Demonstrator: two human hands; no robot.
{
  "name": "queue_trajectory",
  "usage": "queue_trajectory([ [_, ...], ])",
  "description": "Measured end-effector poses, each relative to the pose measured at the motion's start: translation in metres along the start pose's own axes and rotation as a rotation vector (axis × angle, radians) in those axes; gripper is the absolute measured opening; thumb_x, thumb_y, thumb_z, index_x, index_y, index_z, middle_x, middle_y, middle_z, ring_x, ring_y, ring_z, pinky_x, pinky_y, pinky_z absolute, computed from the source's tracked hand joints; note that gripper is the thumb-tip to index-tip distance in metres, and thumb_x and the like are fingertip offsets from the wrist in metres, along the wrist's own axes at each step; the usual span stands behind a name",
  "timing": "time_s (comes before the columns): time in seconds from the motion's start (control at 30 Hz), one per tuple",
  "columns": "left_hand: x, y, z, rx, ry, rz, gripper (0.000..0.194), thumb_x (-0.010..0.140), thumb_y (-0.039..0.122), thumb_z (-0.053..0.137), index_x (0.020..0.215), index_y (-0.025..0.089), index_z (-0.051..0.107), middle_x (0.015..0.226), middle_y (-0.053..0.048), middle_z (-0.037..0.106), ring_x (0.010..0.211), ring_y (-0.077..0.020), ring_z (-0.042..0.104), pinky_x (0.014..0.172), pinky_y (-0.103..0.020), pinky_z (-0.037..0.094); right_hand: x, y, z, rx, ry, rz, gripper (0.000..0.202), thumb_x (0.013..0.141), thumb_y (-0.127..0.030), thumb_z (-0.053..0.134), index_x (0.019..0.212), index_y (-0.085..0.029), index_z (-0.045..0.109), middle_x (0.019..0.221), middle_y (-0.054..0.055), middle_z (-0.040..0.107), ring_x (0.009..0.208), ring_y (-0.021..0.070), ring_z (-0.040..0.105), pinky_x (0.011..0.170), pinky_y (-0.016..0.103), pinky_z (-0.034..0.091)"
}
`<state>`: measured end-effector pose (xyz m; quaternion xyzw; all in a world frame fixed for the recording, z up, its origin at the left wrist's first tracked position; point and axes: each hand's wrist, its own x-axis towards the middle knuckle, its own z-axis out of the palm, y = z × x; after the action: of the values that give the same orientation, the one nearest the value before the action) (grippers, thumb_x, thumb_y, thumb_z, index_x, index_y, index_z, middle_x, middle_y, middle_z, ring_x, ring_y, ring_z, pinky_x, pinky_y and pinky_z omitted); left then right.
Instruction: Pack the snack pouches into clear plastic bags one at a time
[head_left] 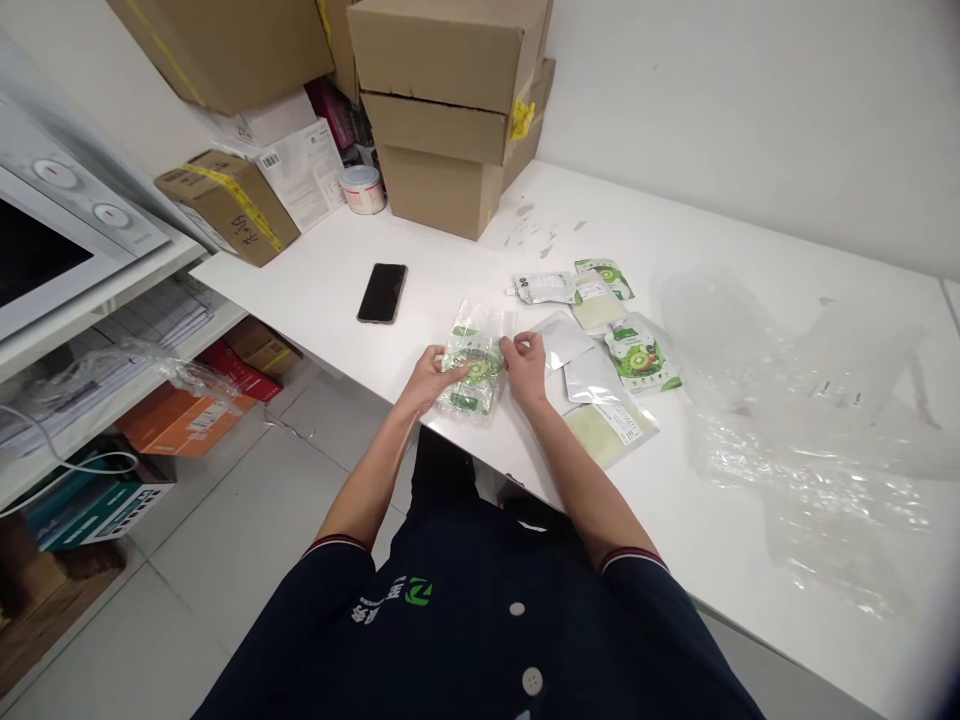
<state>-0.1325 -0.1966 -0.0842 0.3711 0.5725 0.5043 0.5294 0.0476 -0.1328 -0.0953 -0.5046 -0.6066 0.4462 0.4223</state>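
Note:
A clear plastic bag (pixel 477 350) holding a green kiwi-print pouch lies at the near edge of the white table (pixel 750 250). My left hand (pixel 429 377) grips its left side and my right hand (pixel 523 366) pinches its right side, both resting on the tabletop. Just right of my right hand lie silver foil sachets (pixel 581 360), a kiwi-print pouch (pixel 639 355) and a pale green pouch (pixel 611 425). More pouches (pixel 577 287) lie a little farther back.
A black phone (pixel 382 292) lies left of the bag. Crumpled clear plastic sheeting (pixel 795 400) covers the table's right part. Cardboard boxes (pixel 450 110) are stacked at the back, with a roll of tape (pixel 362 188) beside them. A shelf unit (pixel 97 330) with boxes stands at left.

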Motion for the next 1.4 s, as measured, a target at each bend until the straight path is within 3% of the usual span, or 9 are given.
queue_trajectory([
  [0.1, 0.007, -0.001, 0.003, 0.048, -0.071, 0.115, 0.087, 0.068, 0.045, 0.084, 0.144, 0.029, 0.043, 0.119, -0.008, 0.067, 0.102, -0.0207, 0.065, 0.091, -0.035, 0.051, 0.001, -0.001, -0.001, 0.161, 0.151, -0.017, 0.023, 0.083, -0.039, 0.055, 0.091, -0.025, 0.038, 0.064, -0.008, 0.038, 0.056, 0.0113, 0.039, 0.056, 0.024, 0.035],
  [0.23, 0.026, 0.002, 0.006, 0.044, -0.116, 0.260, 0.053, 0.081, 0.051, 0.069, 0.126, 0.023, 0.066, 0.120, -0.008, 0.069, 0.103, -0.0204, 0.064, 0.091, -0.034, 0.051, 0.002, -0.005, -0.009, 0.147, 0.068, -0.095, 0.010, 0.084, -0.032, 0.053, 0.089, -0.023, 0.053, 0.061, -0.007, 0.032, 0.057, 0.0121, 0.034, 0.056, 0.026, 0.033],
  [0.43, 0.044, 0.011, 0.008, 0.184, -0.114, 0.287, 0.057, 0.075, 0.040, 0.074, 0.127, 0.019, 0.065, 0.126, -0.010, 0.067, 0.100, -0.0207, 0.065, 0.089, -0.036, 0.052, 0.011, -0.009, -0.022, 0.124, -0.135, 0.007, 0.053, 0.077, -0.038, 0.066, 0.126, -0.020, 0.059, 0.071, -0.004, 0.047, 0.066, 0.0140, 0.045, 0.068, 0.031, 0.044],
  [0.53, 0.050, 0.019, 0.002, 0.323, -0.136, 0.283, 0.061, 0.073, 0.034, 0.074, 0.131, 0.017, 0.062, 0.127, -0.010, 0.066, 0.105, -0.0219, 0.063, 0.092, -0.036, 0.051, 0.018, -0.015, -0.029, 0.032, -0.173, 0.052, 0.060, 0.071, -0.037, 0.071, 0.127, -0.016, 0.061, 0.074, -0.002, 0.054, 0.068, 0.0150, 0.049, 0.071, 0.034, 0.045],
  [0.73, 0.062, 0.033, -0.010, 0.516, -0.134, 0.196, 0.033, 0.068, 0.031, 0.074, 0.096, 0.014, 0.073, 0.083, -0.004, 0.070, 0.073, -0.0156, 0.061, 0.067, -0.028, 0.048, 0.024, -0.026, -0.033, -0.169, -0.205, 0.034, 0.020, 0.070, -0.034, 0.069, 0.079, -0.017, 0.065, 0.076, 0.002, 0.058, 0.071, 0.0163, 0.052, 0.068, 0.032, 0.043],
  [0.9, 0.065, 0.038, -0.013, 0.390, -0.119, 0.151, 0.021, 0.067, 0.032, 0.073, 0.072, 0.016, 0.060, 0.062, 0.004, 0.054, 0.057, -0.0100, 0.050, 0.056, -0.023, 0.040, 0.031, -0.021, -0.020, -0.129, -0.167, -0.046, 0.019, 0.077, -0.038, 0.061, 0.082, -0.020, 0.055, 0.077, 0.000, 0.055, 0.072, 0.0161, 0.051, 0.067, 0.030, 0.042],
  [1.03, 0.074, 0.037, -0.009, 0.378, 0.070, 0.174, 0.018, 0.079, 0.032, 0.063, 0.090, 0.019, 0.057, 0.070, 0.001, 0.059, 0.066, -0.0151, 0.057, 0.066, -0.028, 0.048, 0.046, -0.016, 0.006, -0.106, -0.116, 0.018, 0.027, 0.082, -0.039, 0.056, 0.103, -0.021, 0.054, 0.070, -0.003, 0.055, 0.068, 0.0167, 0.052, 0.069, 0.030, 0.043],
  [1.17, 0.078, 0.034, 0.001, 0.894, 0.352, 0.333, 0.033, 0.088, 0.023, 0.050, 0.120, 0.018, 0.056, 0.103, -0.012, 0.066, 0.103, -0.0272, 0.061, 0.093, -0.044, 0.047, 0.065, -0.022, 0.033, -0.358, -0.073, 0.095, 0.030, 0.090, -0.029, 0.049, 0.118, -0.018, 0.051, 0.095, 0.007, 0.065, 0.090, 0.0236, 0.060, 0.083, 0.036, 0.045],
  [1.4, 0.060, 0.014, 0.029, 1.304, 0.073, 0.368, 0.051, 0.100, 0.035, 0.029, 0.149, 0.025, 0.040, 0.156, -0.009, 0.038, 0.143, -0.0313, 0.033, 0.114, -0.055, 0.029, 0.082, -0.043, 0.039, -0.728, -0.127, 0.089, 0.027, 0.094, -0.023, 0.043, 0.119, -0.017, 0.053, 0.121, 0.020, 0.059, 0.115, 0.0333, 0.051, 0.092, 0.047, 0.045],
])
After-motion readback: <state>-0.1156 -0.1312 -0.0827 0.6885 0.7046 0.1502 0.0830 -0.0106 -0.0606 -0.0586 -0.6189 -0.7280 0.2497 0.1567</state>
